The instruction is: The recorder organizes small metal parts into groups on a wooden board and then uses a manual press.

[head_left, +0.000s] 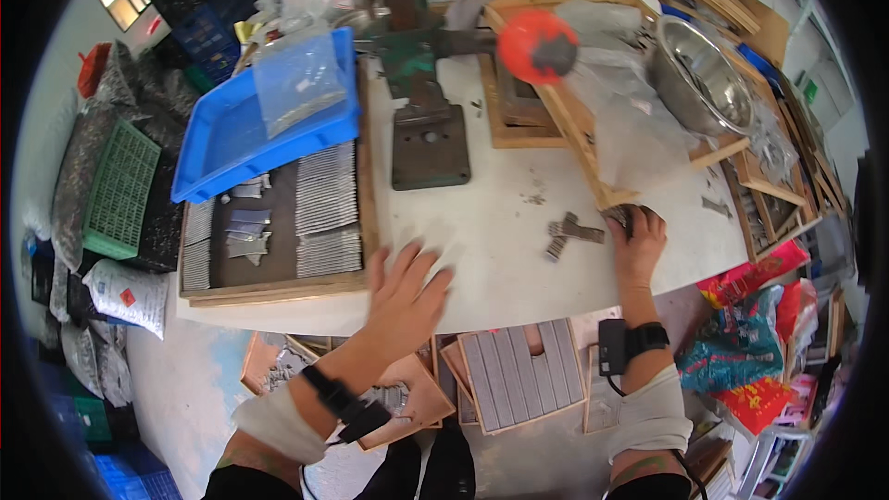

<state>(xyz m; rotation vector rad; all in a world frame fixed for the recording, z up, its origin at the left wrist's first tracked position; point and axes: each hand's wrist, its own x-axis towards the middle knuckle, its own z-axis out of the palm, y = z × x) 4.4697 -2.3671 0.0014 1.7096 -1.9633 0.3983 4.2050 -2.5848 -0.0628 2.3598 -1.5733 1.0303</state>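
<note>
My left hand (407, 292) rests with spread fingers at the front edge of the white table, holding nothing. My right hand (641, 245) is closed around a small stack of grey metal pieces (615, 214), partly hidden by the fingers. Just left of it lie several more short stacks of metal pieces (582, 230), touching at angles. A wooden tray (278, 293) beside my left hand holds long rows of thin metal pieces (326, 204) and a few loose ones (247, 231) between them. Beyond my hands stands a green hand press (430, 153) with a red knob (532, 44).
A blue plastic tray (218, 153) with a clear bag (298, 83) overlaps the wooden tray. At the right are a wooden frame (579, 143), plastic sheeting and a steel bowl (701, 74). Below the table edge stand wooden trays, one with grey strips (519, 384).
</note>
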